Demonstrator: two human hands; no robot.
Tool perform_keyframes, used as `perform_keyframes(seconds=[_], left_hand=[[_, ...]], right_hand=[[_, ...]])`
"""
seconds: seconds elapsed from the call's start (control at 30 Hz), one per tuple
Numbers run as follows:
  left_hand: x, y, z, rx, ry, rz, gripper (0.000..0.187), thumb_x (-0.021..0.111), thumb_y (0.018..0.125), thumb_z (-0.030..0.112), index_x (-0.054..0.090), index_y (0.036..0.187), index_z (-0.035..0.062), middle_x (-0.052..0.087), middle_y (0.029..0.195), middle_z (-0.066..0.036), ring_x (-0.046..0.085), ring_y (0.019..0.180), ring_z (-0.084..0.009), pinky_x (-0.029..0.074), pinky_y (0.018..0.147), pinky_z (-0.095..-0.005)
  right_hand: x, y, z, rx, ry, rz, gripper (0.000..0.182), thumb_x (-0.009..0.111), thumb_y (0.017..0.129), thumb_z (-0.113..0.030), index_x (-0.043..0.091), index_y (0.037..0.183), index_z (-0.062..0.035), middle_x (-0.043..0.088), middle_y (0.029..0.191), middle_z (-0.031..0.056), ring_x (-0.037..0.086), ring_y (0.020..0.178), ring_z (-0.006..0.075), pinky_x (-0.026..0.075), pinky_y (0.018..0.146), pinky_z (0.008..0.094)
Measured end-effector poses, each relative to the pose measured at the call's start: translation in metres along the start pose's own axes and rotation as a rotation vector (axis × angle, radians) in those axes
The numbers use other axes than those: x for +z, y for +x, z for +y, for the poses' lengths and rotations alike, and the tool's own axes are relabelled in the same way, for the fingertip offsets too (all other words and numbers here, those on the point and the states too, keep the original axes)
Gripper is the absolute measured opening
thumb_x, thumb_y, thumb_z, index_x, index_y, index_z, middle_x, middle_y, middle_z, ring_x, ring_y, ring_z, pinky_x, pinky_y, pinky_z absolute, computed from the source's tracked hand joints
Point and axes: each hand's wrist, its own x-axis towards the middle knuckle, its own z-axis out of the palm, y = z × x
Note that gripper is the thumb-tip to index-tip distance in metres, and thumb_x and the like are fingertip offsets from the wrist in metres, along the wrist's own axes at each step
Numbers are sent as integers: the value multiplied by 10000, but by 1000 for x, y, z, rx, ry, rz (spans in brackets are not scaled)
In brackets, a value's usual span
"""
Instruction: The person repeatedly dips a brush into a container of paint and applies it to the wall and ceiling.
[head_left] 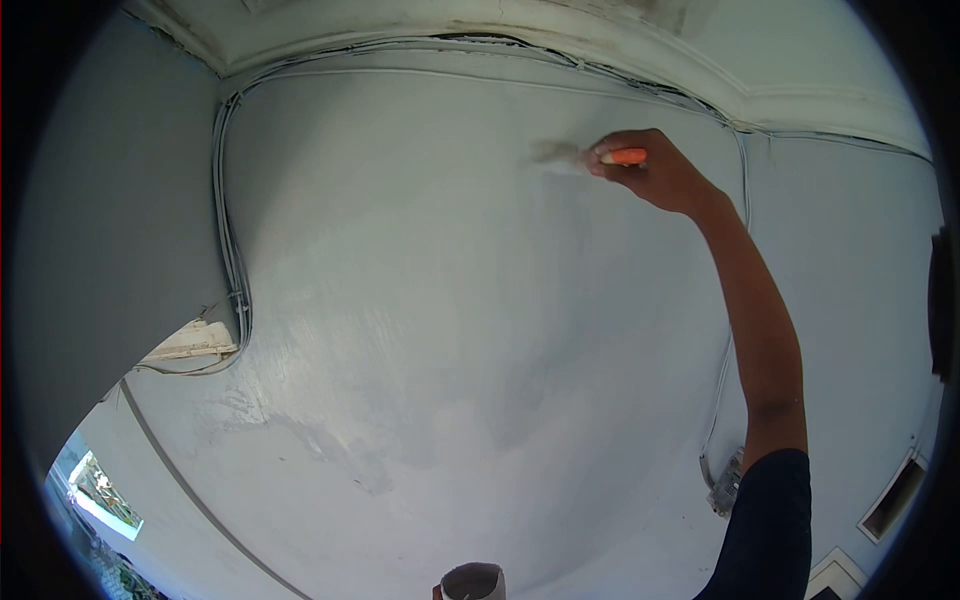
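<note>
My right hand [645,172] is raised at the upper right, its fingers closed round the orange handle of a paintbrush [627,156]. The brush points left, and its bristles, blurred by motion, are at the pale grey wall [400,250]. At the bottom edge a container [486,568] with an open top shows in part. A small bit of my left hand [437,592] is at the container's left side, with most of it out of the frame.
Cables [228,230] run down the left corner and along the top under the ceiling moulding [840,107]. Another cable drops on the right to a junction box [727,487]. A grey wall section [110,200] juts out at the left.
</note>
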Motion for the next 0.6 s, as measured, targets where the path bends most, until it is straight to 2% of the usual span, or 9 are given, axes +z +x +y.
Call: perform_keyframes(seconds=[0.03,0.1,0.2,0.3,0.33,0.37,0.47,0.57,0.6], left_hand=[[0,-1,-1,-9,-2,2,998,973,716,117,368,1508,51,596,1414,-179,578,1309,-288,490,1068,-417],[-1,-3,-3,-29,-3,3,1007,977,713,122,368,1512,51,592,1418,-178,577,1308,-290,490,1068,-416],[4,-3,0,-59,-9,-8,1015,980,710,128,367,1516,51,589,1423,-178,577,1308,-292,489,1068,-416],[5,3,10,-159,5,-67,1025,990,704,164,373,1514,44,590,1413,-183,575,1308,-303,489,1068,-422],[7,1,2,-141,-5,-31,1031,992,702,177,371,1513,38,596,1401,-188,575,1307,-308,490,1066,-425],[9,0,-1,-121,-16,7,1036,994,700,189,369,1512,32,601,1388,-193,575,1306,-312,491,1065,-428],[10,-3,5,-117,44,13,1039,1001,689,212,378,1500,28,611,1369,-199,581,1294,-316,496,1058,-427],[8,-7,1,-132,40,22,1011,1008,673,218,412,1470,42,619,1354,-186,597,1264,-310,509,1036,-423],[8,-6,-2,-135,39,22,1011,1008,673,218,412,1470,42,619,1354,-186,597,1264,-310,509,1036,-423]], right_hand=[[-9,-5,-5,104,35,-96,136,712,950,-58,746,1080,-40,776,1049,60,711,940,215,549,926,351],[-16,-6,-4,99,19,-96,134,713,953,-67,751,1080,-41,776,1029,44,699,918,184,548,920,343],[-26,13,13,-47,84,222,126,704,965,-71,740,1080,-33,767,1008,46,668,893,156,549,869,302],[-19,25,12,-38,10,250,119,692,972,-62,727,1080,-29,764,1012,46,675,910,164,548,867,303],[-12,23,26,-134,32,189,116,697,972,-49,721,1084,-26,765,1013,47,690,938,174,556,873,316],[-4,16,25,-134,37,191,116,697,972,-49,721,1084,-26,765,1013,47,690,938,174,556,873,316],[8,-21,16,-47,64,-53,120,715,963,-33,732,1081,-29,771,1028,54,709,981,189,572,914,345],[-5,-34,-2,79,82,-131,120,719,962,-36,738,1080,-30,774,1034,48,710,969,186,570,917,347],[-12,-27,1,-26,104,-32,121,722,962,-45,741,1081,-29,776,1039,38,709,939,178,574,863,352]])
